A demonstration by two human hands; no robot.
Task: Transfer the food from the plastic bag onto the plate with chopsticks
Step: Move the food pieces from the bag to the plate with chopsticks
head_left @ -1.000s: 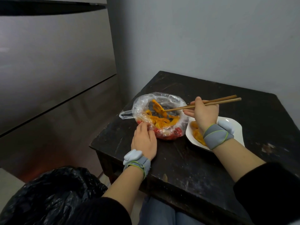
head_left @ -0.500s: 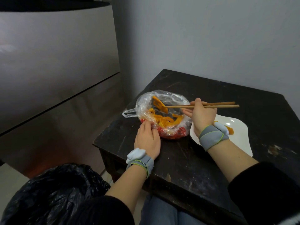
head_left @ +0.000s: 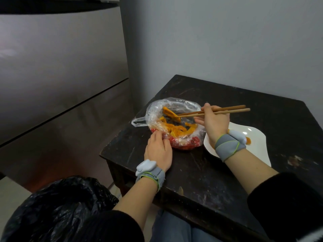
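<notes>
While looking down from head height, shows a dark, scratched table (head_left: 227, 95) set in a corner against a grey wall (head_left: 227, 41). Near the table's left edge, places a clear plastic bag (head_left: 157, 110), mouth rolled open, holding orange strips of food (head_left: 174, 128) above something red that cannot be made out. Shows the right hand (head_left: 215, 123) curled round a pair of wooden chopsticks (head_left: 227, 110), with the tips inside the bag's mouth and meeting at an orange strip (head_left: 169, 113) standing up above the rest. Shows the left hand (head_left: 158, 151) on the table at the bag's near edge, fingers bent and gripping the plastic. Sets a white plate (head_left: 258, 147) just right of the bag, partly hidden under the right wrist, with one orange piece (head_left: 248, 141) lying on it beside the wrist. Includes grey wristbands (head_left: 229, 144) with pale devices on both wrists, black sleeves (head_left: 288, 198) pushed up the forearms, a crumpled black rubbish bag (head_left: 61, 206) at lower left beside the table, and a brushed metal panel (head_left: 61, 67) filling the left side.
</notes>
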